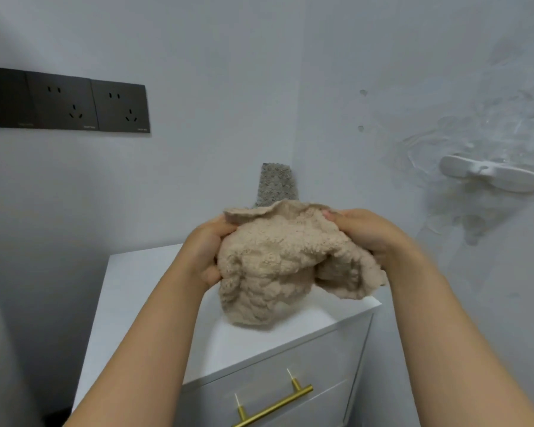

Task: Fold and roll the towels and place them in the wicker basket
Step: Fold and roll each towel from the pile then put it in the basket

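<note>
At nine o'clock, far left, a row of dark sockets (65,101) is sitting on the pale wall (228,57). Moving in toward centre, the left hand (205,252) is reaching up from seven o'clock, fingers curled tightly round the left side of a beige towel (281,263), thumb pressing near the towel's upper edge. The towel is bunching loosely between both hands at the middle of the view, held above a white cabinet (142,288); its lower folds are hanging close to the cabinet top, though whether they are touching it cannot be told. Just behind the towel, at twelve o'clock from it, a grey towel (276,186) is poking up against the wall corner. Below, at six o'clock, a brass handle (272,405) is crossing the cabinet's drawer front. The right hand (364,234) is coming in from five o'clock, clenching the towel's right side, fingertips (330,215) pinching its top rim while a flap is drooping beneath the wrist. At three o'clock, far right, a white hook (490,177) is sticking out from a patchy stretch of wall.
</note>
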`<state>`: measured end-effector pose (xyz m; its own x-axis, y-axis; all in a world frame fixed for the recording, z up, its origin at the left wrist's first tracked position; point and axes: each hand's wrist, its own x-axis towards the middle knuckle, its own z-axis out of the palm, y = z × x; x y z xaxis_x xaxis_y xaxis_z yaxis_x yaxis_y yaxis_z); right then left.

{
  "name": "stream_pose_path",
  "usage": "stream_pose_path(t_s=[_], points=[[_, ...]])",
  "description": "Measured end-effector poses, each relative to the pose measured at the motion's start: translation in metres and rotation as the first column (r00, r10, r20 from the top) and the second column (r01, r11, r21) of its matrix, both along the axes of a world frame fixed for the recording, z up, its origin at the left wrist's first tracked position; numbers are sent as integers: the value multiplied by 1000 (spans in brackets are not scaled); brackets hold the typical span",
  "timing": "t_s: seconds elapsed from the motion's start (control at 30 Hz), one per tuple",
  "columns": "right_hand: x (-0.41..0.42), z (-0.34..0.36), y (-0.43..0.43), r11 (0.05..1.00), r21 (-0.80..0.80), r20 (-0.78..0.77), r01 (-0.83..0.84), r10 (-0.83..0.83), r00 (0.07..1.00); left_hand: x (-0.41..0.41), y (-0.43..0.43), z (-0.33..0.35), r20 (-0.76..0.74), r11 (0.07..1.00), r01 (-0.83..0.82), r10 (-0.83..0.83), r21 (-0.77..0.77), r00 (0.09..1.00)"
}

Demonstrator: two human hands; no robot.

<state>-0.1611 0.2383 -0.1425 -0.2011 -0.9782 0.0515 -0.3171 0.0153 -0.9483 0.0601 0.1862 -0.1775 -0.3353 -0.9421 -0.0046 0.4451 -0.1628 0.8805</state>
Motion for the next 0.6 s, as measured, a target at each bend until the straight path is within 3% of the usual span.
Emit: stream_pose_path(t_s=[0.07,0.13,0.17,0.2,0.23,0.27,0.3,0.33,0.4,0.43,0.53,0.6], points=[[-5,10,5,988,45,184,-148,138,973,10,6,4,-70,985,168,-165,38,984],[-12,10,9,945,64,443,-319,260,858,14,9,5,-19,969,246,-246,31,969],[-12,8,10,924,82,496,-373,287,820,18,-1,-1,42,983,183,-184,29,982],[-14,4,9,912,114,452,-393,305,838,19,-3,-3,120,992,117,-120,37,985],[-16,-2,7,916,175,280,-361,305,910,23,-9,-11,151,994,97,-104,53,983],[-19,-9,1,939,245,0,-243,251,968,23,-10,-14,210,993,99,-112,70,971],[-20,-18,-6,962,260,-278,-79,153,948,25,-13,-22,340,996,70,-84,52,937],[-21,-28,-15,974,218,-463,59,50,885,26,-19,-32,489,1000,25,-29,14,872],[-17,-50,-26,976,144,-576,164,-52,816,27,-30,-53,740,992,-45,119,-119,662],[-15,-61,-32,976,118,-596,181,-76,799,26,-31,-60,796,983,-66,179,-173,578],[-12,-91,-46,962,14,-684,274,-191,704,20,-36,-76,867,915,-48,395,-401,303],[-14,-101,-50,928,-40,-728,371,-282,626,17,-37,-83,877,896,37,424,-443,226]])
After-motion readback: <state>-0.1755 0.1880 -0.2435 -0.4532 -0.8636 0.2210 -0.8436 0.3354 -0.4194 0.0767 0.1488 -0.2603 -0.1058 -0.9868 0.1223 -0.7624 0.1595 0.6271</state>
